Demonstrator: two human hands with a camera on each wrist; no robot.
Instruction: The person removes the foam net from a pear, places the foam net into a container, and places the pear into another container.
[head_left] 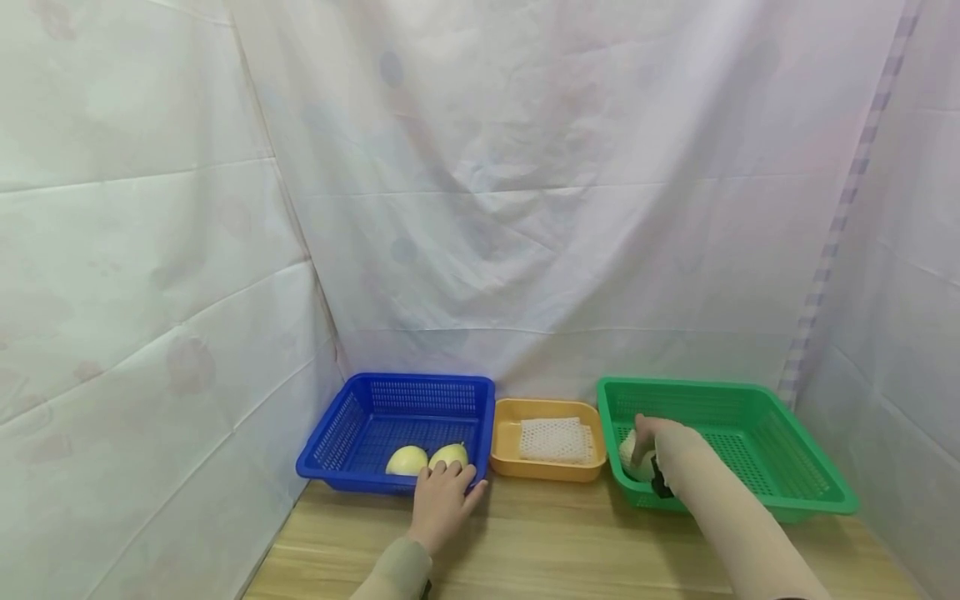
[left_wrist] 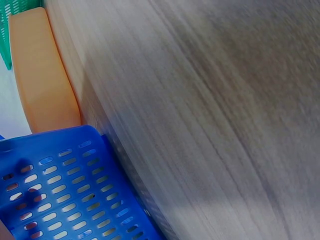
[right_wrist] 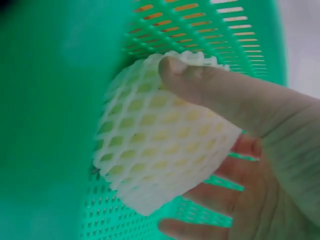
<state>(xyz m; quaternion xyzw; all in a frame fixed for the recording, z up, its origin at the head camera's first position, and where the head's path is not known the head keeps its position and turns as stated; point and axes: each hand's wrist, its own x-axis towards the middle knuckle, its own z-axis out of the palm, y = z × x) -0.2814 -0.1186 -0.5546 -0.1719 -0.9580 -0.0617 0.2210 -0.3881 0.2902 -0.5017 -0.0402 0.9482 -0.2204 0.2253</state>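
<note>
In the head view my right hand [head_left: 657,435] reaches into the left end of the green basket [head_left: 813,454]. It holds a pear in a white foam net [right_wrist: 155,130]; the right wrist view shows the thumb lying on the mesh and the other fingers around the far side. My left hand [head_left: 441,504] rests over the front rim of the blue basket [head_left: 352,482], fingertips at a yellow-green pear [head_left: 450,454] and partly covering it. Another pale yellow pear [head_left: 407,460] lies just left of it. The left wrist view shows mostly the basket's slotted side.
Between the two baskets stands a yellow-orange tray [head_left: 506,458] with white foam nets [head_left: 553,439] lying in it. All three containers sit along the back of a wooden table [head_left: 540,533]. White cloth [head_left: 480,208] hangs behind and at both sides.
</note>
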